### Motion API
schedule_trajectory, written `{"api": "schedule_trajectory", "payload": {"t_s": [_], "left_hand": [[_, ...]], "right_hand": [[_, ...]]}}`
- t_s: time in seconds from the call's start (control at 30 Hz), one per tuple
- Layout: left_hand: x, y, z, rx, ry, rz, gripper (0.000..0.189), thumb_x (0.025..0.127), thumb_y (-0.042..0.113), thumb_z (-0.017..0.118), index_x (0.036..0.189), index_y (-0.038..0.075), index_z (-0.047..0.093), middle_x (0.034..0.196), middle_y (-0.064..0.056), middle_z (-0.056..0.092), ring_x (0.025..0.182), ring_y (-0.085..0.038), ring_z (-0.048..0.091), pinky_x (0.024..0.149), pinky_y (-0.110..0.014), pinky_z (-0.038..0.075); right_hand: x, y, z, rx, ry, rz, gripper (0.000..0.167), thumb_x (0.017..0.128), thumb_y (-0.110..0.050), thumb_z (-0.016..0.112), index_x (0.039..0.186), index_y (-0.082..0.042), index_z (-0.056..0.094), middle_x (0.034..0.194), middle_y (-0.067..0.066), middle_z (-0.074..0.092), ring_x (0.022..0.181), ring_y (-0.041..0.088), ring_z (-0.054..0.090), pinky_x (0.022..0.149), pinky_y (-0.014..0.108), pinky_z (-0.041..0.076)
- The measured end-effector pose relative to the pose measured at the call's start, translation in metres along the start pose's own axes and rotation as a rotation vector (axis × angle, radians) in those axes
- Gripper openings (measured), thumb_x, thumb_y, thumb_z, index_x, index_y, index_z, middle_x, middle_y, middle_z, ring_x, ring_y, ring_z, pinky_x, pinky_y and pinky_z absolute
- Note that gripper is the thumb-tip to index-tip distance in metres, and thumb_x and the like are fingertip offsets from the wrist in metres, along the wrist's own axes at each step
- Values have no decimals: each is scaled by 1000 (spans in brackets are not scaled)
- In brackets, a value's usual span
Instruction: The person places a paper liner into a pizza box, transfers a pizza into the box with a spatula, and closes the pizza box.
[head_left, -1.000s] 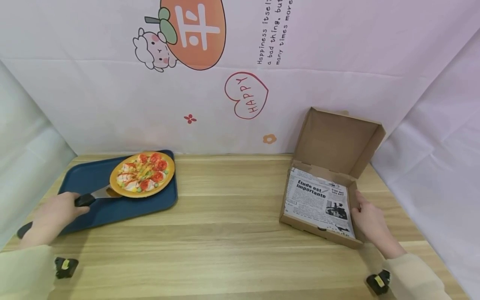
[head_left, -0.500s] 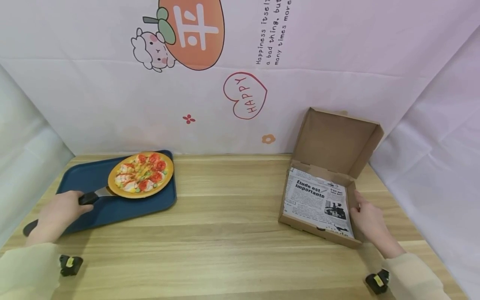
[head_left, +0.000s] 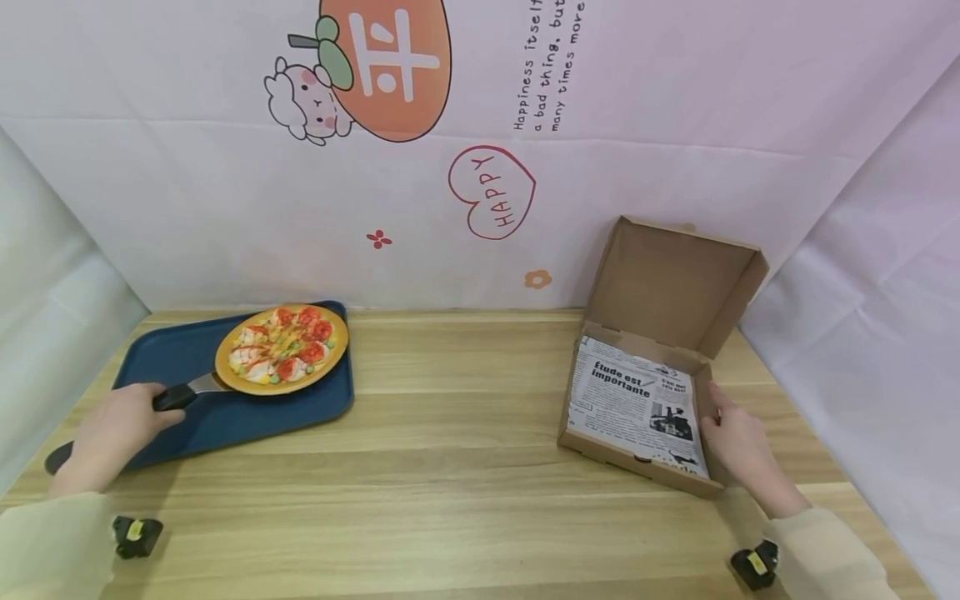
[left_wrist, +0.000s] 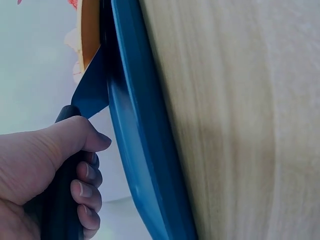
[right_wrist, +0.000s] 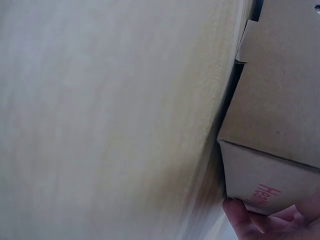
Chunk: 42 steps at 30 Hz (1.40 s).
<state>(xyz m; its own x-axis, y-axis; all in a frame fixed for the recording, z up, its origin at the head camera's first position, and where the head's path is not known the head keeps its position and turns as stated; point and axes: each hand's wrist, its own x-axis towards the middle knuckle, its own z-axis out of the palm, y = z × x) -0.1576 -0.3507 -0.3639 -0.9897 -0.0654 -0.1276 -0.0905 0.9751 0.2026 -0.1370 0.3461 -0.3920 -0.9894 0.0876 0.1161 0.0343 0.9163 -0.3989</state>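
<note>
In the head view my left hand grips the black handle of a pizza spatula, its fingers curled round it in the left wrist view. The metal blade runs under the near left edge of a round pizza topped with red slices and white pieces. That pizza lies over the right part of a blue tray. Over on the right, my right hand holds the right side wall of a cardboard pizza box, with fingertips at its lower edge in the right wrist view.
The box's lid stands raised at the back, and newsprint paper lines its base. Wooden tabletop stretches between tray and box. A printed white cloth hangs behind the table.
My left hand has shifted slightly right with the spatula, and less of the blade shows beside the pizza. My right hand and the box have stayed put.
</note>
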Motion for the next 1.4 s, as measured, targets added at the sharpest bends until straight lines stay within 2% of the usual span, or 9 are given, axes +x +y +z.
{"api": "schedule_trajectory", "payload": {"t_s": [0.23,0.37,0.47,0.73,0.87,0.97,1.03,1.2,1.4], "left_hand": [[-4,3,-4,-5,18,10,61,78,25,68,111,-21,47,101,-41,50,74,-45,54,53,-42,42],[-7,5,-5,-22,33,16,59,78,25,69,110,-20,48,98,-38,53,69,-39,54,50,-39,41],[-9,7,-5,-21,47,19,59,77,24,69,111,-20,48,97,-38,53,68,-38,54,50,-38,41],[-17,20,-8,-2,117,51,54,77,23,70,108,-18,51,90,-35,56,60,-31,53,46,-37,39],[-22,31,-10,-4,123,83,52,77,23,70,106,-16,53,85,-31,58,57,-27,52,44,-34,37],[-24,39,-10,-13,131,102,51,77,23,70,107,-16,53,85,-30,59,57,-26,52,43,-33,36],[-24,45,-10,-20,136,109,50,77,23,70,107,-14,54,83,-29,59,56,-24,51,43,-34,36],[-24,57,-9,-32,144,130,49,77,22,70,107,-13,55,82,-27,60,54,-22,50,43,-33,34],[-26,73,-8,-56,165,183,48,77,20,70,109,-14,54,83,-27,60,50,-18,47,41,-30,32]], "right_hand": [[1,-1,0,-18,12,15,51,82,0,43,127,21,31,103,44,47,47,23,43,43,35,36],[3,0,0,-31,17,17,51,81,0,43,126,21,33,111,43,43,63,41,51,57,49,43],[3,-1,1,-33,20,17,50,81,1,44,126,21,33,118,42,38,82,54,51,69,59,41],[2,-1,2,-23,33,13,50,80,2,44,125,22,34,122,42,36,91,56,48,73,60,39],[3,-1,2,-23,44,-5,49,80,2,44,124,22,35,122,41,37,96,56,46,76,61,38],[3,-1,2,-23,45,-8,49,80,2,45,123,22,36,122,41,38,92,54,48,75,60,39],[3,-1,2,-19,45,-7,49,80,2,45,123,22,36,120,41,38,80,49,52,70,57,42],[2,0,1,-1,37,-5,49,80,2,44,123,22,35,117,42,40,52,24,44,48,38,38],[0,-1,1,20,41,-10,49,80,3,44,124,23,34,117,43,40,45,18,37,44,31,32]]}}
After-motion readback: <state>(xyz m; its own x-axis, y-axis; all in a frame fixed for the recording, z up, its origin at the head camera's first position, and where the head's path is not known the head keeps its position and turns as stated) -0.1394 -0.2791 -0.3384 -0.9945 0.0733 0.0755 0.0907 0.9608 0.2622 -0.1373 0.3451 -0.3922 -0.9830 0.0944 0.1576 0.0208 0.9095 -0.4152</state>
